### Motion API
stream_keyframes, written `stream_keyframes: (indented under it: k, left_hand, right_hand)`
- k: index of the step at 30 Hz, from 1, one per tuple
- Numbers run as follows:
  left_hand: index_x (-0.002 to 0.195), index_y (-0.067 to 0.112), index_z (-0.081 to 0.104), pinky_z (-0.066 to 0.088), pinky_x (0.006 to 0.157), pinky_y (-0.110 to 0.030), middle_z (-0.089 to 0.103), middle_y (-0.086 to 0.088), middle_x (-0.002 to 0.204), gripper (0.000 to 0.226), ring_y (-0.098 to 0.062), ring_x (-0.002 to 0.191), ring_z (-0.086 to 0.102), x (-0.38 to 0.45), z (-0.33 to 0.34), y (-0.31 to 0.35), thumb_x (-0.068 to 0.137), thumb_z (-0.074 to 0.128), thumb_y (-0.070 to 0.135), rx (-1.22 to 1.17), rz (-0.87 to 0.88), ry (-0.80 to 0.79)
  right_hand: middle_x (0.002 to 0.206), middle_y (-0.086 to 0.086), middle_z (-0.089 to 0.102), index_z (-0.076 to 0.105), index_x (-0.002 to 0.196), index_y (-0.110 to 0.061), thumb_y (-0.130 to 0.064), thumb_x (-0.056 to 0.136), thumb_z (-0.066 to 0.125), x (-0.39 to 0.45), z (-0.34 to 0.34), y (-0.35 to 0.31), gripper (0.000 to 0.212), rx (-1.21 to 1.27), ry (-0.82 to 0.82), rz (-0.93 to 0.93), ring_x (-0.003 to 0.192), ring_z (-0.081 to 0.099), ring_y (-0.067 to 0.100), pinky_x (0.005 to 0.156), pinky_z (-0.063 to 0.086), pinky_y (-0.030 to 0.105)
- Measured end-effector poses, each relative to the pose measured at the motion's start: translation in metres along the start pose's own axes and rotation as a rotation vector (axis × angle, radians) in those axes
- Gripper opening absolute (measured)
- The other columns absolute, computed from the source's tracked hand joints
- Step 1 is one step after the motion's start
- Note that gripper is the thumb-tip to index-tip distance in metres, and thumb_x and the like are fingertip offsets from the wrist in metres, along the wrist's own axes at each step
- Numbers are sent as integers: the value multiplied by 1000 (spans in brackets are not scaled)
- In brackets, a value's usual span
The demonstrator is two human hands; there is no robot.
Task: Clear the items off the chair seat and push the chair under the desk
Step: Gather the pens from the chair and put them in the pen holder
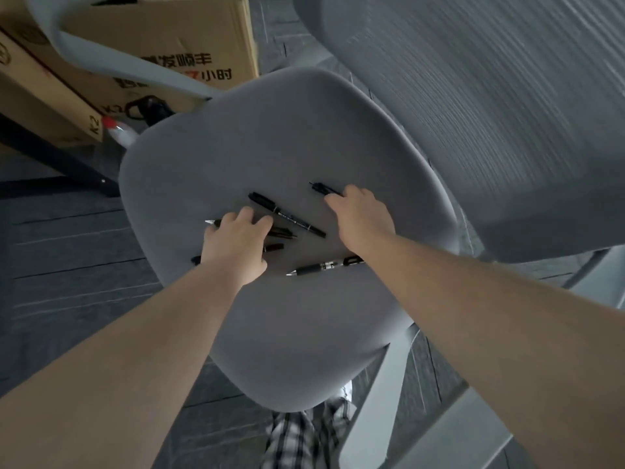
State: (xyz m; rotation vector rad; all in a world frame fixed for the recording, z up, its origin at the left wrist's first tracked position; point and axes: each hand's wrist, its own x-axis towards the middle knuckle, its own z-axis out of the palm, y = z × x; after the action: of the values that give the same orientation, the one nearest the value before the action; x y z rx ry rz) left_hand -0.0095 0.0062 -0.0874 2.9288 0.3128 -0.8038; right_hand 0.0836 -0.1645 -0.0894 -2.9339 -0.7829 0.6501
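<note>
A grey office chair seat [263,140] fills the middle of the view, with several black pens lying on it. My left hand [235,243] rests palm-down on a cluster of pens, fingers curled over them. A black marker [287,214] lies diagonally between my hands. My right hand [360,214] has its fingertips on a small black pen [321,188] further back. A black gel pen [324,266] lies just under my right wrist. Whether either hand has a pen gripped is hidden by the fingers.
The mesh chair back [490,113] rises at the right. Cardboard boxes [162,45] stand at the upper left behind a grey armrest [111,59]. A bottle with a red cap [116,130] lies on the floor by a dark desk leg [61,160].
</note>
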Motion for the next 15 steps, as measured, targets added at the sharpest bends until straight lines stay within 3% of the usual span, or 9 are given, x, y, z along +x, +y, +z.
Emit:
stream_keyframes:
  k: [3,7,11,15]
  left_hand:
    - [117,16,47,43,79,-39,51,-6,110,35,-28,106,50,-2,3,4,84,56,10,121,87,2]
    - [117,13,44,36,68,-34,52,-6,107,38,-28,102,48,-6,6,6,82,46,-4,135,134,7]
    - [117,10,40,37,66,-34,54,-6,107,39,-28,98,47,-12,-2,8,82,41,-7,156,180,56]
    - [118,9,39,40,56,-35,53,-8,108,32,-30,71,47,-8,-18,11,88,40,-4,177,220,25]
  right_hand:
    - [111,17,46,42,129,-14,10,80,47,-4,-4,-2,55,-4,0,-28,102,47,36,72,37,39]
    - [116,14,45,26,141,-22,11,77,52,-10,-4,-3,76,35,-13,-38,109,43,33,77,44,44]
    - [113,13,43,48,109,-7,7,81,52,-18,-13,-6,32,29,13,-74,108,41,31,68,33,36]
    - [114,11,52,53,113,-10,-9,84,54,-25,-20,-8,28,59,-70,-166,112,46,30,77,37,36]
